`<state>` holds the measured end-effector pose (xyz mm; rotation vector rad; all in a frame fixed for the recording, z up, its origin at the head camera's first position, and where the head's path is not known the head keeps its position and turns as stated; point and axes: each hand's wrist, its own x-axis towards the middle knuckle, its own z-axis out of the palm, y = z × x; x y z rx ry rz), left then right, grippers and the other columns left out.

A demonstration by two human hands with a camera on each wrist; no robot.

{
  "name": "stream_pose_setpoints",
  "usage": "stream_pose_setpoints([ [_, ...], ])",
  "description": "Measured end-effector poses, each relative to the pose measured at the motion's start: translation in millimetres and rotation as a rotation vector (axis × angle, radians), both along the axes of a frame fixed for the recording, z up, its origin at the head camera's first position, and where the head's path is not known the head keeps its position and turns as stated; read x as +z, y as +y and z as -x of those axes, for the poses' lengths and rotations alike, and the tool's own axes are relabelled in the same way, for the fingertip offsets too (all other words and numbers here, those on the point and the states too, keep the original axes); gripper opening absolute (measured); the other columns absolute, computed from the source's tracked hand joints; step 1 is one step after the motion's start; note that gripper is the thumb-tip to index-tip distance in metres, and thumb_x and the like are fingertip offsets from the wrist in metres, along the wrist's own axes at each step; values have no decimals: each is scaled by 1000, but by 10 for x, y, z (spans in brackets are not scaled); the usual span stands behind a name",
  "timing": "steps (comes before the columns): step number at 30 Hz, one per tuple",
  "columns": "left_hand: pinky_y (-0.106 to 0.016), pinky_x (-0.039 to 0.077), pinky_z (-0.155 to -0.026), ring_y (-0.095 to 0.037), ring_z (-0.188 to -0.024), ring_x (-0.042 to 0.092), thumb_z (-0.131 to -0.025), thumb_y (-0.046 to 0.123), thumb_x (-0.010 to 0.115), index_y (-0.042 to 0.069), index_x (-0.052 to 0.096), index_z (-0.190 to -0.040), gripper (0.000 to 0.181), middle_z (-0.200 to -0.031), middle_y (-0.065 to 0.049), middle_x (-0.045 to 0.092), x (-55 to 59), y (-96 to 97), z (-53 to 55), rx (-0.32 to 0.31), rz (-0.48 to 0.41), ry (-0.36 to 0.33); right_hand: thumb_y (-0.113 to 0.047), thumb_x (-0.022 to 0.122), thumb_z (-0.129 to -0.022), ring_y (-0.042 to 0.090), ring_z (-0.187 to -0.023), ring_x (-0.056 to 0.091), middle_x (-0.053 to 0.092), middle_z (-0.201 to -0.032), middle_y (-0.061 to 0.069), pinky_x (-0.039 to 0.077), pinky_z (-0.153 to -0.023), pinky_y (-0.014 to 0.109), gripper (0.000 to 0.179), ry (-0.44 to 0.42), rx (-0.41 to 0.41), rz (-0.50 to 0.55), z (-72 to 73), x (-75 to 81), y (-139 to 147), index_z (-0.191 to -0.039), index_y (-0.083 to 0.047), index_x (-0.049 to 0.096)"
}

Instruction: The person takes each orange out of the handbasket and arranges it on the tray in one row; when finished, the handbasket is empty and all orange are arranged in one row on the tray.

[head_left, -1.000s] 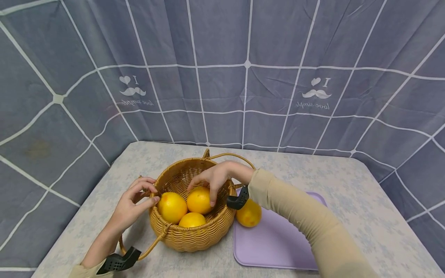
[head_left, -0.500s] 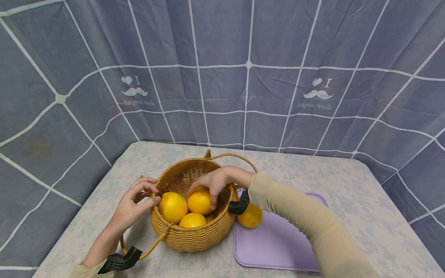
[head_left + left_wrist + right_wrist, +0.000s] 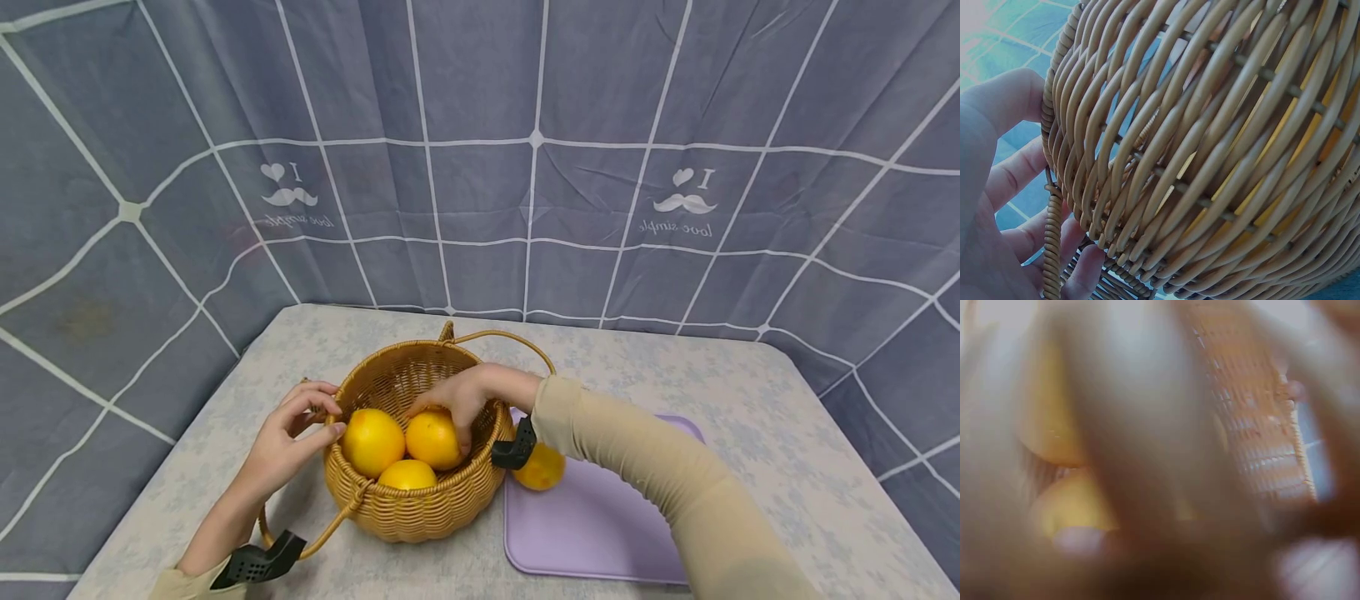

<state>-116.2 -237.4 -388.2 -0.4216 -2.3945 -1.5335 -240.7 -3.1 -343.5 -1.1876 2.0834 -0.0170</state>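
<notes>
A round wicker basket (image 3: pixel 420 521) stands on the table with several oranges visible inside. My left hand (image 3: pixel 281 446) grips its left rim, thumb on the near side; in the left wrist view the fingers (image 3: pixel 1019 172) lie along the woven wall. Reaching into the basket from the right, my right hand (image 3: pixel 459 400) holds one orange (image 3: pixel 433 439) from above. Beside that lie a left orange (image 3: pixel 372 442) and a front orange (image 3: pixel 407 475) partly hidden by the rim. The right wrist view is blurred, with oranges (image 3: pixel 1075 503) behind the fingers.
Right of the basket lies a lilac tray (image 3: pixel 592 533), partly covered by my right sleeve. Another orange (image 3: pixel 542 468) sits at its left edge, close against the basket. Loop handles (image 3: pixel 330 533) hang from the basket. A grey checked curtain (image 3: pixel 480 192) stands behind the table.
My right hand has sunk a little deeper into the basket with its orange. The front orange has shifted slightly left, and the left one slightly up. My left hand stays on the rim.
</notes>
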Motion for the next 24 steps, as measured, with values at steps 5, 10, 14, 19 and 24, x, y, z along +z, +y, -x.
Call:
stream_pose_setpoints([
  [5,-17,38,-86,-9,-107,45,-86,-2,63,0,58,-95,11,-118,-6,47,3,-1,2,1,0,0,-12,88,-63,12,-114,42,44,-129,0,36,-95,25,85,12,-35,57,-32,-40,6,-133,-20,41],
  [10,-17,38,-86,-9,-108,45,-86,-2,63,3,58,-95,11,-118,-6,48,3,0,2,8,3,1,-6,87,-62,9,-106,46,46,-123,-3,38,-90,21,76,-1,-16,110,-36,-60,19,-123,-21,42],
  [14,-16,38,-86,-10,-108,45,-86,-3,63,3,58,-95,11,-118,-6,48,-2,-4,10,0,-3,9,-6,85,-64,8,-109,44,44,-127,-4,37,-91,21,75,34,27,121,-37,-53,19,-123,-21,43],
  [19,-16,38,-87,-11,-108,45,-86,-4,62,4,58,-94,12,-118,-6,48,-9,-13,7,-7,-11,13,-7,84,-65,10,-114,42,42,-131,-2,35,-94,23,78,64,58,137,-52,-10,28,-130,-20,43],
  [24,-16,38,-87,-10,-108,45,-86,-2,63,3,58,-95,11,-119,-6,47,-7,-18,2,-1,-2,0,-10,83,-65,9,-112,41,40,-131,-2,37,-92,25,81,84,89,213,-67,74,72,-134,-22,41],
])
